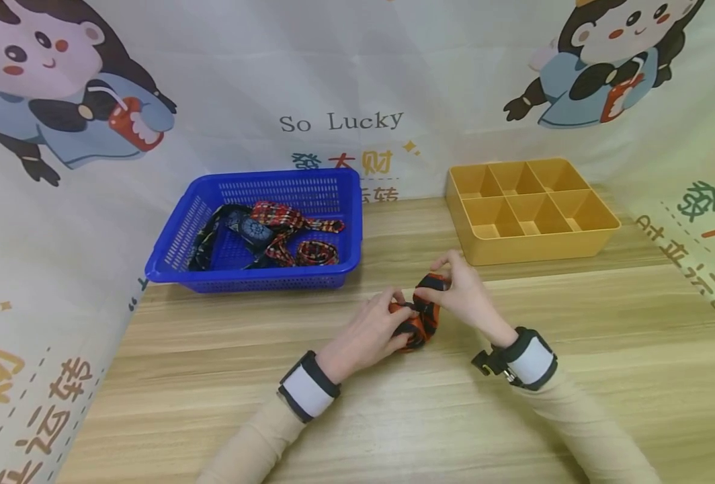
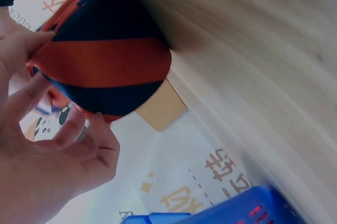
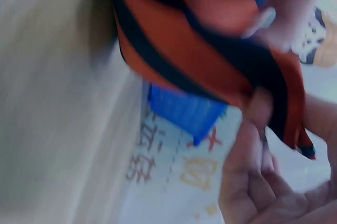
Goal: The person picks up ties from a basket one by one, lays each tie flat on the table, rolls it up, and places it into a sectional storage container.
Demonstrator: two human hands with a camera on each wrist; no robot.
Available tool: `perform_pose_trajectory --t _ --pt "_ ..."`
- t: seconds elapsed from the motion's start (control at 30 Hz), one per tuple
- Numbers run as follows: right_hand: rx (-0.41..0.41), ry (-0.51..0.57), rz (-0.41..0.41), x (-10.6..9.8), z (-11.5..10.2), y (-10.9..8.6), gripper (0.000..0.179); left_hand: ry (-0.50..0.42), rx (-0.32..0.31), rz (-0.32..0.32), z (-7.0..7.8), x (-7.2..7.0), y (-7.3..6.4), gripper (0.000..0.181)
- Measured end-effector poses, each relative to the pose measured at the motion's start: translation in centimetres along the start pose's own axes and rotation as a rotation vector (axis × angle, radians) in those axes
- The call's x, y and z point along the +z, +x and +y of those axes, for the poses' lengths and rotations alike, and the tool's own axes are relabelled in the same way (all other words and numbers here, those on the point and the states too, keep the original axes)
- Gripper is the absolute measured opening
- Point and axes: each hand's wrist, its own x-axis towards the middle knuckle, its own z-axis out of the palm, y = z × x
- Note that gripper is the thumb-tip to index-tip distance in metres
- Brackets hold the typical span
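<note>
Striped tie (image 2: 105, 60), apparently part coiled

We see a person's left hand (image 1: 369, 333) low over the worktop (image 1: 394, 423), fingers bent around the orange-and-navy tie, gripping a rounded bundle of it. The right hand (image 1: 466, 296) is just beside, thumb and finger pinched narrowly on a strip of the same tie. In the right wrist view we find that strip running from the bundle to a pointed tip (image 3: 303, 142), which sticks out past the pinch.

We judge the coiling to be under way but unfinished: the bundle has a round shape, while the strip and its tip lie outside it and seem left to be wound in. How many turns are made, we cannot tell.

Farther out, beyond the left hand, a blue basket (image 1: 267, 279) holds more ties in a loose heap: a red checked cloth (image 1: 277, 215), a small red checked ring (image 1: 318, 253) and dark and blue patterned pieces (image 1: 248, 227). They overlap, so we cannot count them; apart from the ring, we would call most of them not neatly coiled.

Beyond the right hand stands a yellow box (image 1: 539, 247) with six compartments. Behind everything hangs a pale cloth (image 1: 357, 81) printed with cartoon figures and "So Lucky".
</note>
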Motion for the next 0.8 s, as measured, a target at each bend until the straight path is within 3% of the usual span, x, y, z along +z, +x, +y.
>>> perform_pose_trajectory --t 0.13,0.23,0.4,0.53,0.7,0.8 --pt "-0.051 0.077 0.016 1.3 -0.1 -0.2 0.038 -0.067 -0.059 0.016 0.2 0.2 0.2 0.050" --pt "-0.090 0.085 -0.037 1.8 -0.2 -0.3 0.033 -0.161 -0.118 0.029 0.0 0.1 0.3 0.056" --pt "-0.179 0.028 -0.143 1.7 0.0 -0.5 0.033 -0.268 -0.165 0.095 -0.6 -0.1 0.2 0.050" --pt "-0.233 -0.035 -0.223 1.3 0.1 -0.5 0.045 -0.308 -0.227 0.134 -0.7 -0.1 0.2 0.051" --pt "-0.311 -0.147 -0.315 1.4 0.3 -0.5 0.067 -0.375 -0.305 0.147 -0.9 0.1 0.3 0.067" --pt "-0.380 -0.254 -0.352 1.8 0.4 -0.6 0.083 -0.429 -0.355 0.136 -1.1 0.4 0.4 0.061"
